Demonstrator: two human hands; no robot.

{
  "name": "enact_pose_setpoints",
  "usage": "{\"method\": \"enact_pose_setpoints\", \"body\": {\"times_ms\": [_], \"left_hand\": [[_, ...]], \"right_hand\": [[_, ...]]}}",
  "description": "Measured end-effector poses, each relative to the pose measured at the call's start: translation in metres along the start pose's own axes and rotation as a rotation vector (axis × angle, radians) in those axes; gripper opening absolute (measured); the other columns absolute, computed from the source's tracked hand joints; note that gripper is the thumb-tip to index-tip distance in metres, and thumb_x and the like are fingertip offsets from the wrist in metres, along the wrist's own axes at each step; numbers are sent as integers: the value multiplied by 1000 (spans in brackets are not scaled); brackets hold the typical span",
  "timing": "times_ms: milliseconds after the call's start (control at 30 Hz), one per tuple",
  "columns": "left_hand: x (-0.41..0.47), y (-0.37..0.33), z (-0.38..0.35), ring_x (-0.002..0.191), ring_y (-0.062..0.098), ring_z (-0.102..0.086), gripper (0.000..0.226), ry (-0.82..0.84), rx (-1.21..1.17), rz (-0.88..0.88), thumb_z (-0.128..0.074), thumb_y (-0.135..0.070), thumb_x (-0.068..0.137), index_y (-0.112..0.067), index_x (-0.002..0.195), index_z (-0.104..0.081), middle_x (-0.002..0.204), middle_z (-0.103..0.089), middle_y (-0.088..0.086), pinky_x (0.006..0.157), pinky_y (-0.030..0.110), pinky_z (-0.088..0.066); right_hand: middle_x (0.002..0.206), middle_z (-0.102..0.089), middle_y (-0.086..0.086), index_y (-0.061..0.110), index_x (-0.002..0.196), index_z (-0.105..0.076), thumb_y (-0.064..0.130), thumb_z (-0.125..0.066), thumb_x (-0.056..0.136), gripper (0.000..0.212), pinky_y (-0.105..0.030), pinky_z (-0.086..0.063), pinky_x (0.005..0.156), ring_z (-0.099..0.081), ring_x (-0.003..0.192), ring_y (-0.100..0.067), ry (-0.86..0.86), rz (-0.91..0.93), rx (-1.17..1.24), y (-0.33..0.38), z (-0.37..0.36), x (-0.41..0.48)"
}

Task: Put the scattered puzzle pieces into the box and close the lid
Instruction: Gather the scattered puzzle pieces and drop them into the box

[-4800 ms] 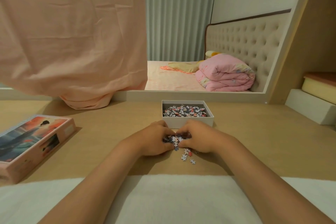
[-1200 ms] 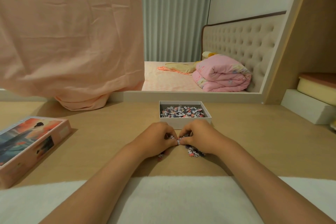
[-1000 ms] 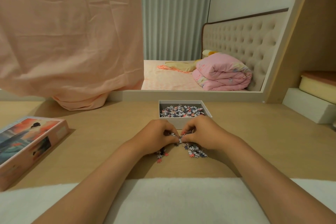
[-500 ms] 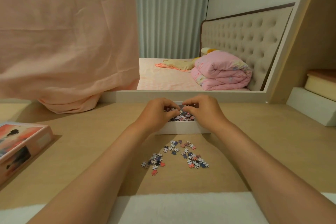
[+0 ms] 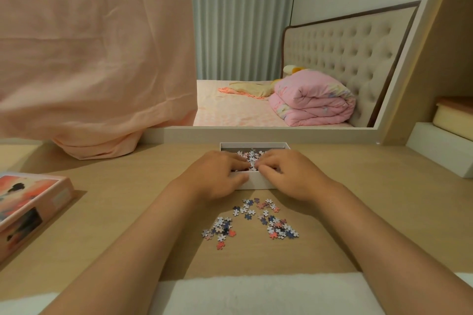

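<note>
A small white box point(image 5: 258, 183) stands on the wooden table point(image 5: 128, 199) and holds a heap of puzzle pieces point(image 5: 252, 155). My left hand point(image 5: 217, 174) and my right hand point(image 5: 289, 174) lie side by side over the box's front half. Their fingers are spread low and the fingertips meet above the pieces inside. I see nothing gripped in either hand. Several loose puzzle pieces point(image 5: 250, 222) lie scattered on the table just in front of the box, between my forearms. The box lid point(image 5: 28, 202), printed with a picture, lies at the far left.
A peach cloth point(image 5: 89, 59) hangs over the left of the mirror and bunches onto the table's back edge. The white mirror frame point(image 5: 256, 133) runs right behind the box. A white shelf block point(image 5: 440, 151) sits at the right. White fabric point(image 5: 256, 294) covers the near edge.
My hands lifted a gathered bunch of pieces from the table and carried it forward over the box. In the last half second the fingers lowered and flattened there. Scattered pieces stayed on the table.
</note>
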State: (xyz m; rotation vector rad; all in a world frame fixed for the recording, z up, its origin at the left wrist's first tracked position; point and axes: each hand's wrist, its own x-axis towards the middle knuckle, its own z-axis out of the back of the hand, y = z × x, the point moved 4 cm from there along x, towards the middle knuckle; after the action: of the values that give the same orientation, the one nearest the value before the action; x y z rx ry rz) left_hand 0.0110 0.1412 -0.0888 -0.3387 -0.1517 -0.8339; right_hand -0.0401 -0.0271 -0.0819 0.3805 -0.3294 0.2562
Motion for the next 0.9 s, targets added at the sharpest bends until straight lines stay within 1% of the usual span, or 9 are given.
{"method": "enact_pose_setpoints", "body": {"times_ms": [100, 167, 267, 333, 500, 567, 667, 800, 900], "left_hand": [[-1, 0, -2, 135, 12, -41, 46, -12, 52, 13, -45, -42, 97, -31, 141, -52, 150, -44, -10, 111, 29, -31], [-1, -1, 1, 133, 14, -43, 45, -58, 58, 11, -47, -41, 96, -32, 140, -52, 150, -42, -11, 108, 29, -32], [-3, -6, 2, 127, 13, -48, 43, -80, 79, -31, -50, -37, 92, -31, 134, -58, 145, -47, -11, 102, 27, -35], [-3, -8, -1, 131, 12, -44, 45, -39, 120, -42, -48, -39, 94, -32, 137, -55, 148, -46, -10, 106, 28, -32], [-3, 1, -7, 144, 13, -25, 54, 23, 157, 9, -41, -45, 100, -33, 151, -32, 160, -25, -9, 115, 29, -17], [-5, 4, -9, 146, 13, -19, 60, 31, 115, 30, -41, -47, 100, -35, 154, -20, 162, -17, -10, 116, 29, -16], [-4, 4, -10, 147, 14, -17, 66, 4, 118, 25, -43, -47, 98, -34, 156, -14, 163, -14, -10, 118, 30, -15], [-2, 3, -10, 147, 12, -19, 60, 37, 129, 34, -42, -46, 99, -33, 155, -21, 162, -18, -10, 117, 30, -15], [-3, 2, -11, 147, 11, -18, 59, 78, 112, 50, -41, -45, 101, -34, 155, -20, 162, -17, -12, 116, 28, -17]], "right_hand": [[145, -53, 11, 32, 135, -60, 49, -39, 102, 43, -36, -35, 111, -46, 134, -10, 123, -34, -180, -2, -9, -2], [151, -47, 8, 32, 140, -55, 54, -35, 102, 48, -38, -30, 114, -40, 139, -11, 123, -65, -222, -4, -10, -1], [150, -49, 8, 29, 140, -56, 52, -37, 102, 48, -37, -32, 114, -41, 138, -10, 75, -84, -160, -6, -9, -1], [149, -49, 9, 30, 139, -57, 52, -37, 102, 47, -34, -34, 112, -41, 138, -10, 45, -97, -136, -6, -8, -2], [153, -44, 1, 27, 144, -50, 60, -25, 100, 61, -38, -29, 112, -40, 139, -19, 43, -165, -385, -10, -8, 1], [149, -49, 4, 30, 141, -52, 66, -18, 97, 66, -43, -26, 113, -42, 137, -17, 105, -187, -355, -14, -10, 0], [130, -62, 12, 37, 126, -64, 72, -9, 91, 74, -46, -22, 111, -50, 126, -14, 105, -159, -288, -14, -11, -1], [155, -41, 6, 35, 142, -50, 63, -21, 99, 60, -53, -10, 118, -34, 143, -14, 82, -212, -307, -15, -9, 1], [154, -43, 6, 33, 143, -50, 62, -19, 100, 60, -59, -4, 119, -33, 143, -12, 144, -214, -291, -11, -9, 0]]}}
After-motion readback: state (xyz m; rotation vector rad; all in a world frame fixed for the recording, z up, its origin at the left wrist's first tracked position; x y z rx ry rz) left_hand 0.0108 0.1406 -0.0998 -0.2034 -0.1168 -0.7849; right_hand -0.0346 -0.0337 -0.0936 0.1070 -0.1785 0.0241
